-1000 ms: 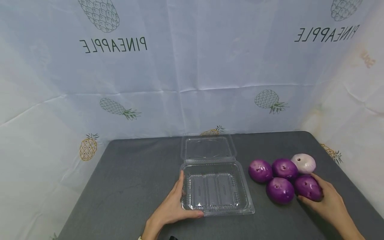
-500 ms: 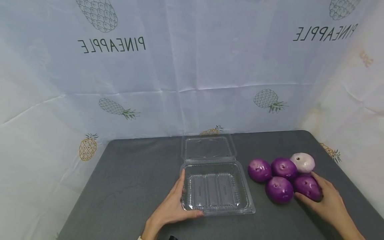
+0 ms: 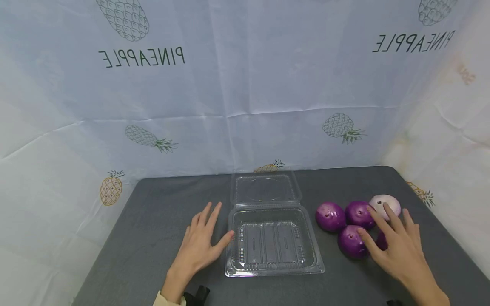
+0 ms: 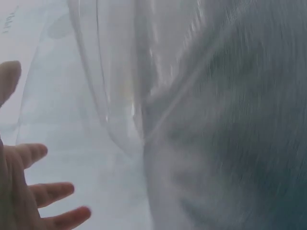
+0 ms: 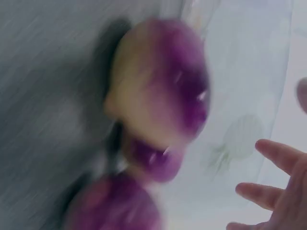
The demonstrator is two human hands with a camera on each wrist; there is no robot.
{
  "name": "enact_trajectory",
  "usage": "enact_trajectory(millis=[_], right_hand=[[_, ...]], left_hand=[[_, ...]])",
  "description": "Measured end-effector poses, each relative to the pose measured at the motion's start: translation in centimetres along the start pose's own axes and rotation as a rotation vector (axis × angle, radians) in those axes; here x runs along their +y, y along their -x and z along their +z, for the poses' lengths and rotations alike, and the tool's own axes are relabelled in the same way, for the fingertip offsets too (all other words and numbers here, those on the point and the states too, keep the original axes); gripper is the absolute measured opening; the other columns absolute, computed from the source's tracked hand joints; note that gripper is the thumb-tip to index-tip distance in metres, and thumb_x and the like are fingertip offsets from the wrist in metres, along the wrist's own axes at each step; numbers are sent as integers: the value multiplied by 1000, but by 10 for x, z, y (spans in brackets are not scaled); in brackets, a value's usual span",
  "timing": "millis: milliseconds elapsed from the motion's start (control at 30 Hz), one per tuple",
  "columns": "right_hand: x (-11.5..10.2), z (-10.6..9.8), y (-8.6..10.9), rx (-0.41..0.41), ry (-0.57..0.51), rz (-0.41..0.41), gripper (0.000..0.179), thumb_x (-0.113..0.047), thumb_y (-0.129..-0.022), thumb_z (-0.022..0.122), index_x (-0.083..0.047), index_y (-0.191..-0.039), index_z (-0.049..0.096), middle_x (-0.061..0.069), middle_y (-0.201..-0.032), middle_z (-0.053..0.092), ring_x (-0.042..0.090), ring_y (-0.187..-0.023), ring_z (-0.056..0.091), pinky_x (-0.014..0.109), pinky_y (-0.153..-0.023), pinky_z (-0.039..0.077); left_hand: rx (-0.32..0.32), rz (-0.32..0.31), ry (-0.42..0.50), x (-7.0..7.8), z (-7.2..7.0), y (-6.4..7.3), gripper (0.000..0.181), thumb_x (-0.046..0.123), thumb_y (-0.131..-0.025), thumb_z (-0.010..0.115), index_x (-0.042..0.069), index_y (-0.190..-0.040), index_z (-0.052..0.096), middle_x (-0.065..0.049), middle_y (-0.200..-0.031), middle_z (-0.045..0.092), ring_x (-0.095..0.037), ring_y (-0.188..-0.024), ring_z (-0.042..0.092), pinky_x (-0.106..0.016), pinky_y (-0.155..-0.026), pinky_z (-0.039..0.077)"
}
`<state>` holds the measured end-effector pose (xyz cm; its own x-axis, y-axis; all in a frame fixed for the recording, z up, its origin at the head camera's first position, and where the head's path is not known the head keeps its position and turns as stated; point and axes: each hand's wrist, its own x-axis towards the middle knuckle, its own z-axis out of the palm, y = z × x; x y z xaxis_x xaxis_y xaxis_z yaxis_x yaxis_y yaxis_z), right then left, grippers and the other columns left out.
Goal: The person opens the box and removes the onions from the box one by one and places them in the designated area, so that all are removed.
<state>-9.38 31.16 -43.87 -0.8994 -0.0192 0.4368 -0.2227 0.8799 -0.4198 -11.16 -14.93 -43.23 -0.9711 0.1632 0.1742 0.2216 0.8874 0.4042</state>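
Observation:
An open clear plastic clamshell container lies on the dark table, its lid folded back. Just left of it is my left hand, fingers spread, thumb near the container's left rim; it holds nothing. Several round, glossy purple vegetables or fruits, each with a small dark pit, sit in a cluster on the right; the front one is beside my right thumb. My right hand hovers over the cluster with spread fingers, partly hiding a purple one and a whitish one. The right wrist view shows a purple-and-cream one.
Dark cloth covers the table. Behind it hangs a pale curtain with pineapple prints, which also runs along both sides. Both wrist views are blurred.
My left hand has let go of the container's left side and moved left. My right hand has released the right-hand purple piece and lifted, fingers spreading. The container shifted very slightly.

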Motion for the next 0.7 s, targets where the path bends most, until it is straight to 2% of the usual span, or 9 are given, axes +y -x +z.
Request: enact_trajectory(millis=[100,267,433,600,700], right_hand=[[-18,6,-6,-55,49,-35,69,-45,-96,66,-20,-156,44,28,-164,28,58,-155,-3,83,-113,-8],[-42,17,-20,-130,103,-106,76,-53,-95,64,-35,-161,31,23,-169,20,56,-155,-5,84,-112,-8],[-54,26,-30,-203,128,-123,79,-58,-94,63,-38,-162,28,24,-169,20,58,-154,-3,87,-110,0],[-57,30,-37,-213,156,-135,80,-63,-92,63,-34,-160,34,26,-167,24,60,-153,1,90,-105,9],[-58,32,-37,-215,158,-138,81,-63,-91,63,-33,-160,34,25,-167,25,60,-153,1,90,-105,8]], left_hand=[[39,31,-107,-5,-5,-7,84,61,-94,62,25,-163,30,-17,-168,29,-49,-149,33,-74,-108,37],[14,56,-195,-10,-9,-17,86,66,-92,60,27,-162,30,-16,-170,25,-50,-155,18,-81,-113,22],[-26,45,-228,-13,-13,-22,89,72,-90,57,32,-163,25,-11,-173,16,-50,-157,7,-84,-113,13],[-37,37,-249,-14,-17,-25,93,75,-88,57,33,-164,23,-10,-174,11,-51,-157,4,-85,-112,10],[-33,37,-259,-14,-19,-26,93,76,-88,57,33,-164,23,-10,-174,11,-52,-157,4,-86,-111,11]])
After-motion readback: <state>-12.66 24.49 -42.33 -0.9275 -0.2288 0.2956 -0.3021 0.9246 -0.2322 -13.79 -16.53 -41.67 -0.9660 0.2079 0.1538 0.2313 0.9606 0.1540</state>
